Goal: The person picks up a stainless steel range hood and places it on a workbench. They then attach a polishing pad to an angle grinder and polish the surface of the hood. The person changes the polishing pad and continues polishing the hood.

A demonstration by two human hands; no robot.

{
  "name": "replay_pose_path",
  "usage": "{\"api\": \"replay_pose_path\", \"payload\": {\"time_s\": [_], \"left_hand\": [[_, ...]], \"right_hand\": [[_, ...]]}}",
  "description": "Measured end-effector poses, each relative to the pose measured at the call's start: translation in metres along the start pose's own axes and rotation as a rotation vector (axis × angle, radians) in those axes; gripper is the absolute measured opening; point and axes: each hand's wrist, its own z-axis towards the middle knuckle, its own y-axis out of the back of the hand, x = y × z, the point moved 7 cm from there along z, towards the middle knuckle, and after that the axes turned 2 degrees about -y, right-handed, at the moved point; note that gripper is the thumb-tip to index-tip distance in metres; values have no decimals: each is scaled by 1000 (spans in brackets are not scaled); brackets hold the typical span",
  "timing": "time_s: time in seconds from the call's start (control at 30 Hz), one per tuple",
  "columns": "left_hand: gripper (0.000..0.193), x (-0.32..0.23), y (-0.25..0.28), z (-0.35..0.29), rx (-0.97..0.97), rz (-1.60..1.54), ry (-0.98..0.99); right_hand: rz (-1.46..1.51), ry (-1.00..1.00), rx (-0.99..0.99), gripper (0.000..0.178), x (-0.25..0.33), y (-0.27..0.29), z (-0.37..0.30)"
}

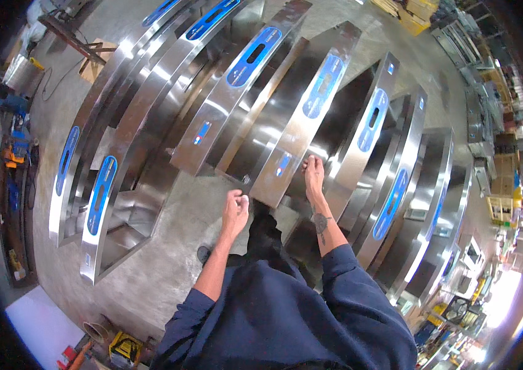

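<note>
In front of me stands a long stainless steel unit (277, 176), its front panel carrying a blue oval label (324, 86) and a small blue and red sticker (283, 164). My right hand (314, 172) is closed beside the right edge of that panel, fingers bunched together. Just left of the panel's near end is my left hand (235, 211), fingers curled in toward the thumb. I cannot make out what, if anything, either hand holds. Another steel unit (188, 148) with a matching label lies to the left.
Several similar steel units (104, 219) stand in rows on both sides over the concrete floor (132, 296). Tools (17, 148) line the far left. A yellow and black box (127, 350) sits at lower left, and loaded shelves (503, 209) run along the right.
</note>
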Motion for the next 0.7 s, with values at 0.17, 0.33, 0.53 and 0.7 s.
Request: {"api": "replay_pose_path", "payload": {"time_s": [0.17,0.33,0.53,0.7], "left_hand": [[80,57,-65,-8,-78,-722,939],[98,49,-123,5,48,-1395,959],[87,33,-120,21,-150,-1511,807],[79,20,-120,-5,-177,-1444,894]], "right_hand": [[25,-275,48,78,20,-25,70],[213,-202,65,81,9,-42,100],[82,-223,87,99,34,-61,76],[-40,-254,32,99,-9,-24,98]]}}
